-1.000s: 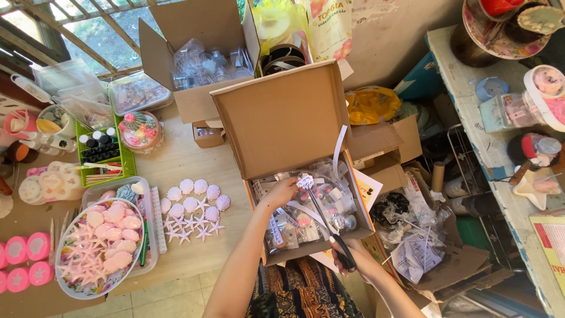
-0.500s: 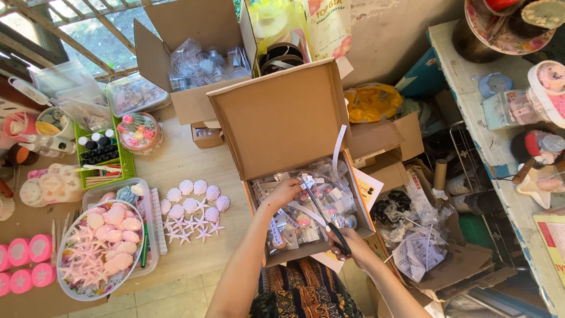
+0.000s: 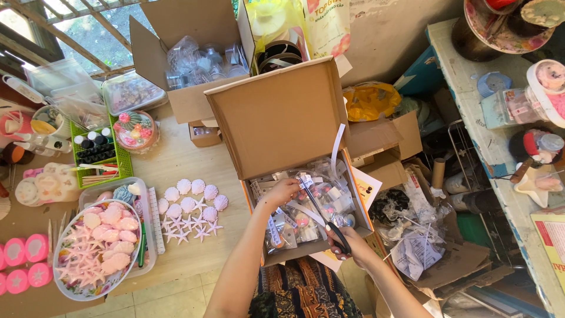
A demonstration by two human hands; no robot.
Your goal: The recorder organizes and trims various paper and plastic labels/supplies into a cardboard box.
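The scissors [image 3: 322, 215] lie angled over the open cardboard box [image 3: 282, 126], blades pointing up toward a small clear packet [image 3: 305, 181] at its middle. The right hand [image 3: 347, 242] grips the black handles at the box's near edge, fingers curled through them. The left hand [image 3: 282, 191] pinches the packet beside the blade tips, fingers closed on it. The box (lid flap standing upright) holds many wrapped packets. To its left, pale shell and starfish shapes [image 3: 191, 209] lie on the wooden table [image 3: 176, 159].
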